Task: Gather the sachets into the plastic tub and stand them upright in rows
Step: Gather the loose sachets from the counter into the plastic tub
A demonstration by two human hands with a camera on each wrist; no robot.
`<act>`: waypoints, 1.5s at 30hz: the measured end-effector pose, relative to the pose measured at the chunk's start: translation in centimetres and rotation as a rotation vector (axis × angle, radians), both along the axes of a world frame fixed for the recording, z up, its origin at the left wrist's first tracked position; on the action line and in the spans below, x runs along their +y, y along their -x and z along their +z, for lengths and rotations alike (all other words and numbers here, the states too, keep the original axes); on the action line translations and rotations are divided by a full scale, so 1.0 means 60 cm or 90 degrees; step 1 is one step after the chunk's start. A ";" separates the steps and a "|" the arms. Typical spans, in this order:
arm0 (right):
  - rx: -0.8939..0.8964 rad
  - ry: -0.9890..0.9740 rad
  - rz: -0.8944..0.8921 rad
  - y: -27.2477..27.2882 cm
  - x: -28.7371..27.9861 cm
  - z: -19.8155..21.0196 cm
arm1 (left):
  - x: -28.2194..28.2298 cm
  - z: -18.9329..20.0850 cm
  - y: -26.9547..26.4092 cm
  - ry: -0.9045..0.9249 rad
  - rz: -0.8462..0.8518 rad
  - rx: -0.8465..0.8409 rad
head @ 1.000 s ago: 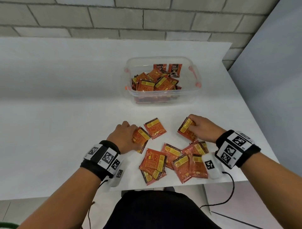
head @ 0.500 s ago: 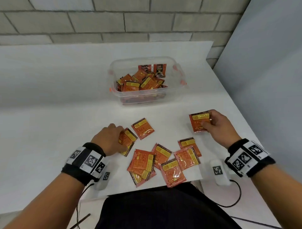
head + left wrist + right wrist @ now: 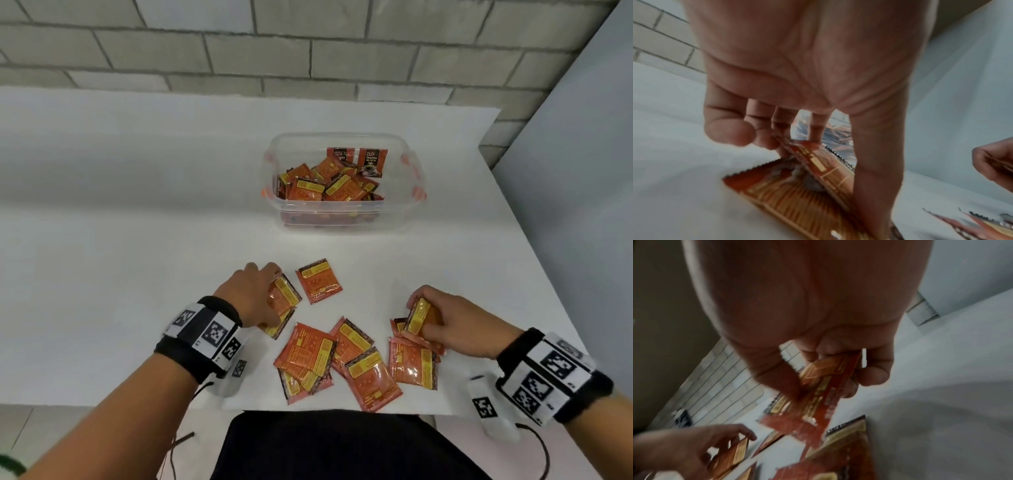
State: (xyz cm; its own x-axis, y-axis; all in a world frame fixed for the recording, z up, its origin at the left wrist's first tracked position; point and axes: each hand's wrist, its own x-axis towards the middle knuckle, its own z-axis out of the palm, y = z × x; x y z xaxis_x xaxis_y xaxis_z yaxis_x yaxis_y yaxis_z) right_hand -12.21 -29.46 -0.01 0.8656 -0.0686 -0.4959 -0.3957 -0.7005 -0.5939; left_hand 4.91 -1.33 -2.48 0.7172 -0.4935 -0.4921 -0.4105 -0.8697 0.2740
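A clear plastic tub [image 3: 397, 212] stands at the table's far middle and holds several orange sachets [image 3: 329, 185], most leaning and two upright at the back. My left hand [image 3: 270, 291] grips a small stack of sachets [image 3: 284, 294] by their edges, thumb on one side and fingers on the other, above another sachet [image 3: 787, 194] lying flat. My right hand [image 3: 421, 308] pinches a tilted sachet [image 3: 419, 317] between thumb and fingers, low over a flat sachet [image 3: 412, 363]. Several loose sachets [image 3: 308, 356] lie overlapping between the hands, and one [image 3: 318, 281] lies apart beside the left hand.
The white table [image 3: 137, 240] ends at a near edge just below the sachet pile and a right edge close to the right wrist. A grey brick wall [image 3: 308, 51] runs behind it and a pale panel [image 3: 582, 171] stands on the right.
My right hand, which held its sachet up to the right half a second ago, has come back down onto the right end of the pile. The left hand keeps its hold in the same spot.
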 end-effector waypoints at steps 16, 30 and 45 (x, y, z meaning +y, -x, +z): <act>0.070 0.212 0.222 -0.014 0.049 -0.016 | 0.014 0.000 -0.007 -0.012 -0.002 -0.009; 0.021 0.082 0.003 -0.016 0.027 0.008 | 0.024 0.011 -0.015 0.054 0.040 0.057; 0.003 0.218 0.004 0.006 0.015 -0.040 | -0.038 0.025 0.069 0.103 -0.253 0.187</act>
State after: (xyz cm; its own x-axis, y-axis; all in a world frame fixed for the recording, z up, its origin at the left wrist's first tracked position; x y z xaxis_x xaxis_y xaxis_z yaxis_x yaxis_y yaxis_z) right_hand -12.55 -28.57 -2.39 0.8642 -0.2268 -0.4491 -0.3933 -0.8613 -0.3218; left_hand 0.78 -3.63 -0.97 0.3021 -0.7857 -0.5398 -0.5859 -0.5997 0.5450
